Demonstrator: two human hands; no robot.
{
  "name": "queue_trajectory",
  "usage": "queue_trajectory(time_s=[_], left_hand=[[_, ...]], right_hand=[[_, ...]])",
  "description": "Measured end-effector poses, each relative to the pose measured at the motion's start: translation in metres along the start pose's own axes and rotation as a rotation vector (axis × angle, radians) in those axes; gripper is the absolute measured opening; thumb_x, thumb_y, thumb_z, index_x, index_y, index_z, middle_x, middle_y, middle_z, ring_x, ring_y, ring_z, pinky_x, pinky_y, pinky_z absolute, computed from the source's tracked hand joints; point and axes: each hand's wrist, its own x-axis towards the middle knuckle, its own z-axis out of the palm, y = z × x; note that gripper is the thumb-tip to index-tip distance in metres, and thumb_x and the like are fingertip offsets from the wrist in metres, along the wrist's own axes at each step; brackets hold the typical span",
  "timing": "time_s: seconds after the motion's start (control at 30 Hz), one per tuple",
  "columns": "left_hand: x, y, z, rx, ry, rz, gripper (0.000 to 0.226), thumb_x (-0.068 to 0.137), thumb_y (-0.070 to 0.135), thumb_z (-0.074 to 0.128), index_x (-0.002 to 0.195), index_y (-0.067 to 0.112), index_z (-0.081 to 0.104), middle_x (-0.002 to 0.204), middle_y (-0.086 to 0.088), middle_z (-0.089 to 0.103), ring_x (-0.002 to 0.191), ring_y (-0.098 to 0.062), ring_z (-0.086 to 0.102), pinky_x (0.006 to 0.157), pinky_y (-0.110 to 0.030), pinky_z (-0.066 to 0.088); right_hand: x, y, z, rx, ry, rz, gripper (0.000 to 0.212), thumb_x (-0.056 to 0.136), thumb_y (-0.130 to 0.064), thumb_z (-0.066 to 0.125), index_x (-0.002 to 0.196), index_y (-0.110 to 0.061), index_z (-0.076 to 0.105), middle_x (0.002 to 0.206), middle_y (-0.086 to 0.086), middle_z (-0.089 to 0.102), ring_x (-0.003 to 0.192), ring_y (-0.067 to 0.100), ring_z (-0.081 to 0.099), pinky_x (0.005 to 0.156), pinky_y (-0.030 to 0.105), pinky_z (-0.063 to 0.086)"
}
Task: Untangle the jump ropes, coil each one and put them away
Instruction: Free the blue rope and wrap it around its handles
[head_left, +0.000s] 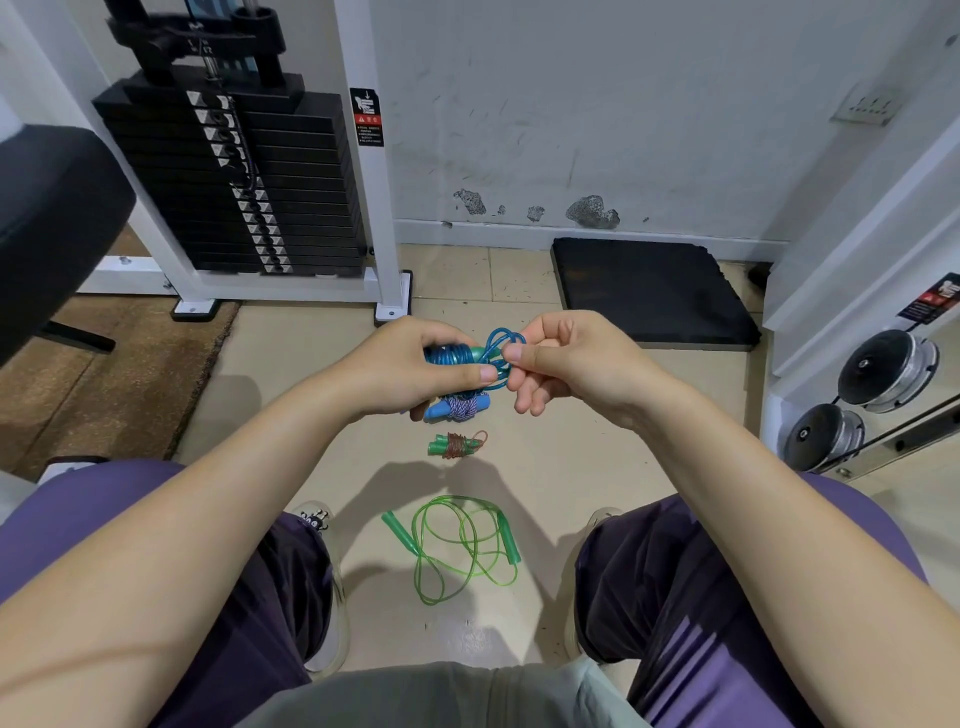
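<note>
1. The left hand (410, 364) grips the coiled blue jump rope (454, 356), held in the air above the floor (291, 364).
2. The right hand (561, 364) pinches a loose blue loop (501, 338) at the bundle's end.
3. On the floor lie a white-and-purple rope bundle (460, 408), a small brown bundle (457, 445) and a loose green rope (462, 545).

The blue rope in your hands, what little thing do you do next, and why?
Probably tuck the loose loops under the wraps and pull snug. The left hand grips the blue rope already coiled, while the right hand pinches its last free loops, so only the end needs securing. The green rope still lies uncoiled on the floor.
</note>
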Motion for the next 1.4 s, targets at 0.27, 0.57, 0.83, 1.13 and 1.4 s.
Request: queue_trajectory(time_s=[0.27, 0.57, 0.83, 1.13, 1.4], left_hand=[[-0.005, 0.002, -0.001, -0.014, 0.004, 0.034, 0.015, 0.086, 0.037, 0.073, 0.093, 0.024, 0.073, 0.074, -0.005, 0.070, 0.042, -0.016, 0.049, 0.044, -0.023, 0.040], [-0.009, 0.005, 0.002, -0.049, -0.011, -0.024, 0.022, 0.073, 0.032, 0.085, 0.087, 0.019, 0.075, 0.062, 0.002, 0.063, 0.047, -0.016, 0.047, 0.040, -0.022, 0.038], [-0.009, 0.010, 0.000, -0.198, 0.010, -0.010, 0.031, 0.077, 0.035, 0.079, 0.095, 0.011, 0.072, 0.062, -0.001, 0.067, 0.040, -0.020, 0.044, 0.040, -0.019, 0.030], [-0.004, 0.006, -0.006, -0.493, -0.065, 0.012, 0.020, 0.078, 0.033, 0.070, 0.090, 0.017, 0.072, 0.073, -0.012, 0.067, 0.033, -0.017, 0.040, 0.038, -0.020, 0.021], [-0.003, 0.002, -0.015, -0.280, -0.103, -0.043, 0.044, 0.061, 0.049, 0.079, 0.085, 0.013, 0.070, 0.070, -0.013, 0.067, 0.038, -0.019, 0.041, 0.041, -0.020, 0.022]], right_hand=[[0.008, 0.006, 0.003, -0.350, 0.214, -0.247, 0.013, 0.083, -0.009, 0.074, 0.080, -0.011, 0.063, 0.057, 0.002, 0.049, 0.051, 0.010, 0.044, 0.050, 0.018, 0.037], [0.005, 0.008, 0.001, -0.250, 0.031, -0.144, 0.013, 0.085, -0.005, 0.071, 0.090, -0.006, 0.059, 0.089, 0.029, 0.065, 0.074, 0.025, 0.064, 0.078, 0.045, 0.058], [0.002, 0.007, 0.003, 0.030, -0.018, -0.056, 0.017, 0.087, -0.022, 0.068, 0.086, -0.006, 0.063, 0.074, 0.010, 0.062, 0.062, 0.022, 0.058, 0.063, 0.031, 0.050], [0.003, 0.002, -0.004, 0.241, -0.178, -0.056, 0.026, 0.081, -0.017, 0.067, 0.102, -0.004, 0.058, 0.074, 0.000, 0.060, 0.065, 0.014, 0.053, 0.068, 0.029, 0.047], [0.007, -0.003, -0.014, 0.283, 0.093, -0.162, 0.010, 0.096, -0.006, 0.052, 0.086, -0.009, 0.051, 0.078, 0.008, 0.064, 0.067, 0.020, 0.065, 0.057, 0.028, 0.052]])
